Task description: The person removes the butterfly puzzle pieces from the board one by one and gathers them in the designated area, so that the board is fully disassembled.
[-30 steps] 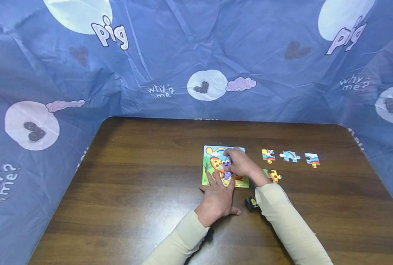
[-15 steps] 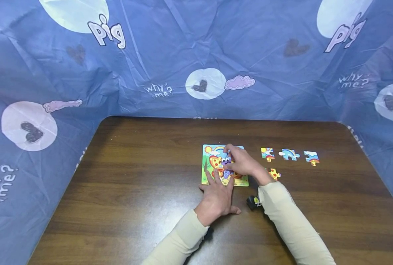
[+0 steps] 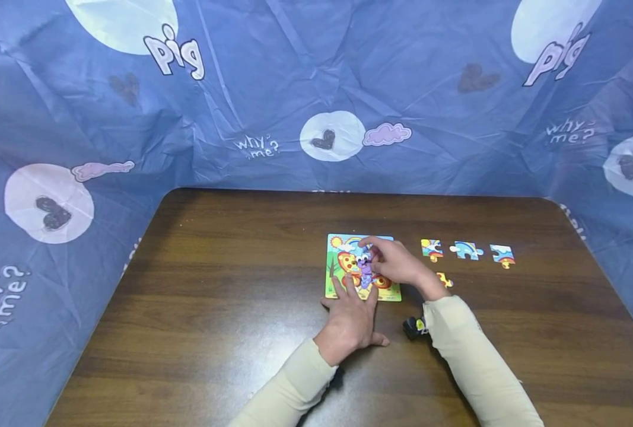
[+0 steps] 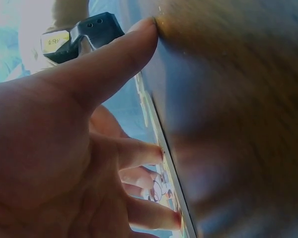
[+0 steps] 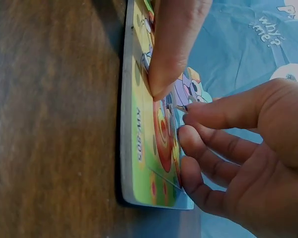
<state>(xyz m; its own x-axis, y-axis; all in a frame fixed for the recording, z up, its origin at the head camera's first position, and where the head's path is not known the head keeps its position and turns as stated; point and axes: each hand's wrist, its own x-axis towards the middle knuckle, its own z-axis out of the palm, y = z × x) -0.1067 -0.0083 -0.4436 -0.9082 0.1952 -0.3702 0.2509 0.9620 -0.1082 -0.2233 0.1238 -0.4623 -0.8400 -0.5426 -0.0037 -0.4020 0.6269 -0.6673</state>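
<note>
A jigsaw puzzle board [image 3: 333, 261] with a butterfly picture lies flat on the table. My left hand [image 3: 348, 320] reaches it from the near side, fingers spread and straight, fingertips pressing its near edge. In the left wrist view the thumb [image 4: 124, 54] stretches apart, over the table. Above the board's right part, my right hand [image 3: 398, 262] pinches a puzzle piece [image 5: 191, 88] bearing the purple butterfly face between thumb and forefinger. This piece stands tilted up from the board in the right wrist view. The hand in front hides part of the board's right side.
Right of the board lie three loose pieces in a row: a sun piece [image 3: 430, 249], a rainbow piece [image 3: 466, 250] and a cloud piece [image 3: 502, 255]. A yellow piece [image 3: 444, 280] shows partly behind the right wrist. The brown table [image 3: 231, 255] meets a blue printed cloth [image 3: 273, 89] at the back.
The right wrist and forearm have shifted a little to the right, covering more of the yellow piece. My left hand has stayed in place on the board.
</note>
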